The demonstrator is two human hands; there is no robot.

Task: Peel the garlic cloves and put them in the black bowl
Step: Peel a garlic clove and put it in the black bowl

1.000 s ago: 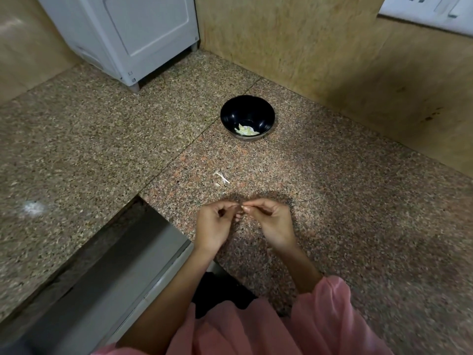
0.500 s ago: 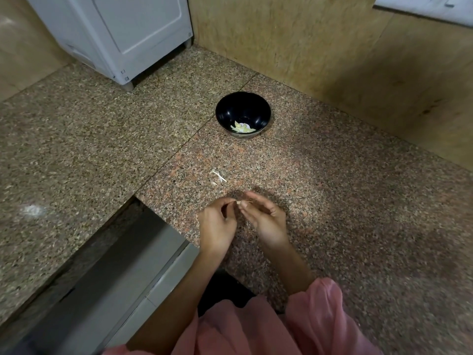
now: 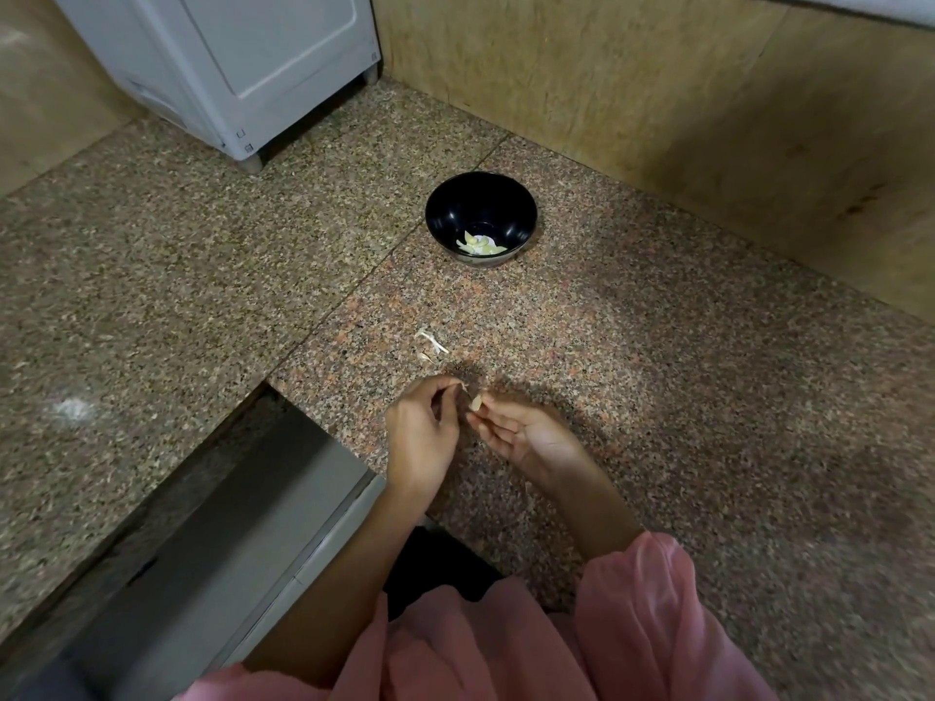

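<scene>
Two bare hands work a small garlic clove over a speckled granite bench.

Nearest, loose pink sleeves (image 3: 632, 599) frame the forearms. The left hand (image 3: 422, 437) has its fingers curled, thumb and forefinger pinching a thin papery strip of skin; the right hand (image 3: 526, 435) pinches the pale, smooth garlic clove (image 3: 475, 402) at its fingertips. Beyond, dry whitish peel scraps (image 3: 430, 344) lie on the rough-grained bench (image 3: 683, 371). Farther, toward the back corner, the round glossy black bowl (image 3: 480, 210) holds several peeled cloves (image 3: 478, 243).
</scene>
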